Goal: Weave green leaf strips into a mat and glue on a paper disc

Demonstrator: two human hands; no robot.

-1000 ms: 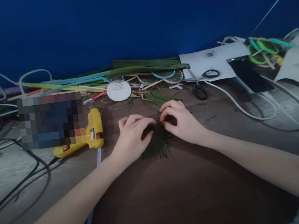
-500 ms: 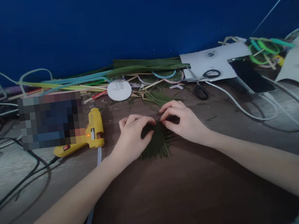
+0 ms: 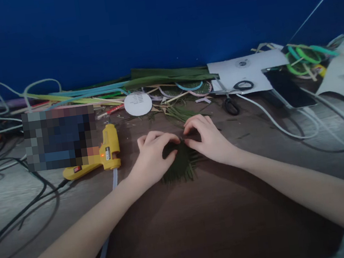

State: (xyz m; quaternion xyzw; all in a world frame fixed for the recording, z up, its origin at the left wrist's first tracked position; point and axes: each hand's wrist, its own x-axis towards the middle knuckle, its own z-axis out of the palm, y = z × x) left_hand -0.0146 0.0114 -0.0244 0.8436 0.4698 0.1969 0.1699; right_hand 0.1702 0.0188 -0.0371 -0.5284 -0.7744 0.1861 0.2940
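Note:
A dark green fringed piece [image 3: 179, 164], like cut leaf or paper, lies on the brown tabletop between my hands. Its narrow top points away from me and the fringe spreads towards me. My left hand [image 3: 154, 154] is curled over its left side, with thumb and forefinger gripping near the top. At the upper right edge is my right hand [image 3: 209, 139], its thumb close to the piece and its forefinger a little apart from the thumb. The fingertips partly cover the top of the piece.
Left of my hands lies a yellow glue gun [image 3: 109, 148] with a lit orange light and a clear glue stick. Behind are a white paper disc [image 3: 138, 104], green strips [image 3: 168, 74], black-handled scissors [image 3: 231, 105] and a cabled phone [image 3: 290, 88]. A blue panel [image 3: 158, 21] stands behind.
My right thumb and forefinger have parted slightly at the top of the green piece. My left hand and the piece stay almost where they were.

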